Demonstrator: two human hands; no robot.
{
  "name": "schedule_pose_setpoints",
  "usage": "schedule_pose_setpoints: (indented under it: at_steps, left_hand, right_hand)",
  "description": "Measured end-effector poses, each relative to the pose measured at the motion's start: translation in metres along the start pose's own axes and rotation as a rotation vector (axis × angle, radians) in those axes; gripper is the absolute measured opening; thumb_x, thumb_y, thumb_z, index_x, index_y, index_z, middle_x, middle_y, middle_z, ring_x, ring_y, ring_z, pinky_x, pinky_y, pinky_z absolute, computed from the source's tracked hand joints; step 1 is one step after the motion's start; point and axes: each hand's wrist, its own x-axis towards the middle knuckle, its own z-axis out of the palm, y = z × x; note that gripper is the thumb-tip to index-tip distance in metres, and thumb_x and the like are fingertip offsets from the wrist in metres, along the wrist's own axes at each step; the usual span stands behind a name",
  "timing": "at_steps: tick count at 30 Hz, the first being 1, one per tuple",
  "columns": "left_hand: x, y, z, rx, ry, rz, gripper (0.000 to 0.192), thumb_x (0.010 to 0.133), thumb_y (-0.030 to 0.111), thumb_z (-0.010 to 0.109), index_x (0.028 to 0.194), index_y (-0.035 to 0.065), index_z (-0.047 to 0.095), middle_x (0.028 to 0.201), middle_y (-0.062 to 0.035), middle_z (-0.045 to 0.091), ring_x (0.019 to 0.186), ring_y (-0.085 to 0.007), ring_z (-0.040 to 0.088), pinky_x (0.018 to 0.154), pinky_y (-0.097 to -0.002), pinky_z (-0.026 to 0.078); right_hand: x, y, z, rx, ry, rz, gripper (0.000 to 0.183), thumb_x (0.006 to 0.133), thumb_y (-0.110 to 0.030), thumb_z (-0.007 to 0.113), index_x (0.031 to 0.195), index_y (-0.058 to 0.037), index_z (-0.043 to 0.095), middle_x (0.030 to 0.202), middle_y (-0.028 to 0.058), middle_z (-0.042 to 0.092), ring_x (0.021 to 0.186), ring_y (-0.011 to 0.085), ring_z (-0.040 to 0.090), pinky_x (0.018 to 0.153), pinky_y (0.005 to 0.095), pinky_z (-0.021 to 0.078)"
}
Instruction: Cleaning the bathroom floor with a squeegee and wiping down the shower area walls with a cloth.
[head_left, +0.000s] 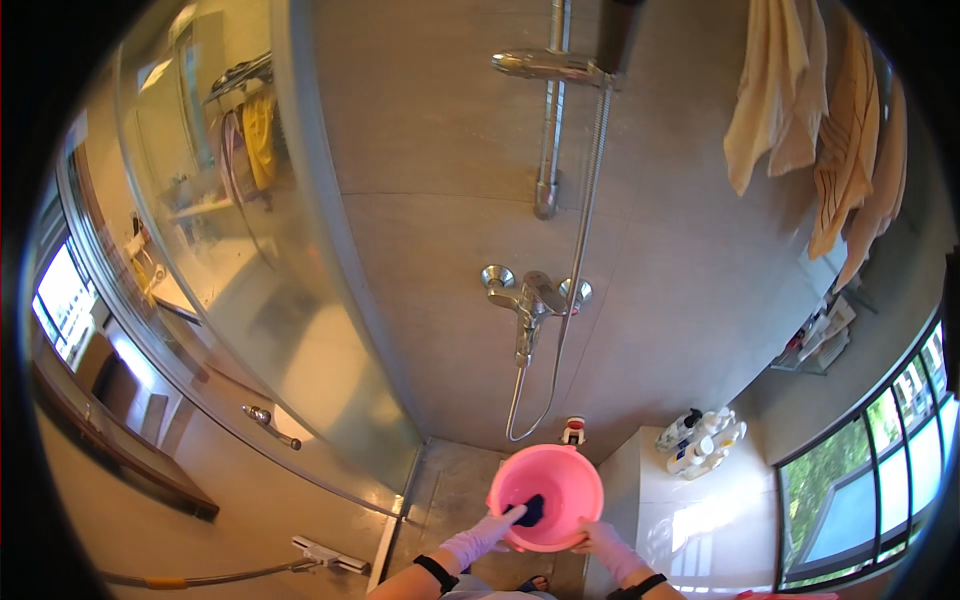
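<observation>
A pink plastic basin (576, 487) is held up in front of me over the shower floor, its inside facing me. My left hand (491, 531), in a pale lilac glove, grips the left rim, with the thumb over a dark cloth (531, 511) that lies against the inner wall. On the lower right rim is my right hand (602, 541), gloved alike and closed on the edge. The fingers under the basin are partly hidden. Both wrists wear black bands.
A chrome shower mixer (529, 300) with a hanging hose (583, 225) is on the wall ahead. Several bottles (697, 446) stand on the white ledge (720, 510) at right, by a window. A glass partition (300, 315) rises at left; a floor squeegee (330, 555) lies beyond it. Towels (780, 90) hang upper right.
</observation>
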Motion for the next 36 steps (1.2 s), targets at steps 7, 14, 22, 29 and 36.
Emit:
schedule_pose_setpoints:
  at_steps: [7,14,22,29,36]
  left_hand:
    - [0.017,-0.001,-0.057,-0.422,-0.169,-0.102,0.031,0.080,0.013,0.050,0.102,-0.0062,0.042,0.088,-0.0219,0.057,0.070,-0.0364,0.062,0.070,-0.0403,0.055]
    - [0.018,-0.017,-0.094,-0.606,-0.154,-0.060,0.029,0.078,0.010,0.050,0.100,-0.0052,0.039,0.088,-0.0200,0.054,0.072,-0.0377,0.061,0.073,-0.0432,0.055]
    - [-0.008,-0.004,-0.100,-0.502,-0.163,-0.030,0.040,0.081,0.014,0.048,0.111,-0.0084,0.033,0.088,-0.0235,0.056,0.072,-0.0364,0.062,0.069,-0.0476,0.055]
    - [-0.060,0.000,-0.126,-0.531,0.059,-0.122,0.033,0.080,0.013,0.050,0.101,-0.0097,0.038,0.087,-0.0218,0.053,0.073,-0.0398,0.062,0.070,-0.0403,0.057]
    - [-0.084,-0.004,-0.139,-0.451,0.119,0.001,0.036,0.081,0.017,0.046,0.101,-0.0123,0.043,0.088,-0.0266,0.060,0.071,-0.0314,0.064,0.074,-0.0325,0.054]
  right_hand:
    - [-0.027,-0.072,0.059,-0.462,-0.123,-0.102,0.055,0.082,-0.030,0.059,0.117,0.0077,0.040,0.095,0.0134,0.059,0.076,0.0289,0.062,0.068,0.0402,0.0524]
    - [-0.168,-0.333,0.110,-0.491,-0.029,-1.091,0.086,0.082,-0.025,0.063,0.141,-0.0016,0.004,0.141,0.0266,0.021,0.131,0.0320,0.025,0.103,0.0386,0.0300]
    - [-0.296,-0.540,0.153,-0.519,0.442,-1.990,0.081,0.072,-0.041,0.072,0.128,0.0055,0.037,0.114,0.0230,0.054,0.104,0.0289,0.054,0.086,0.0334,0.0429]
    - [-0.328,-0.585,0.157,-0.727,0.595,-2.171,0.056,0.080,-0.052,0.060,0.097,0.0018,0.060,0.086,0.0085,0.064,0.080,0.0184,0.059,0.076,0.0288,0.0443]
    - [-0.378,-0.528,0.169,-0.852,0.710,-2.306,0.043,0.084,-0.036,0.060,0.115,-0.0065,0.055,0.089,0.0031,0.060,0.081,0.0126,0.056,0.076,0.0258,0.0441]
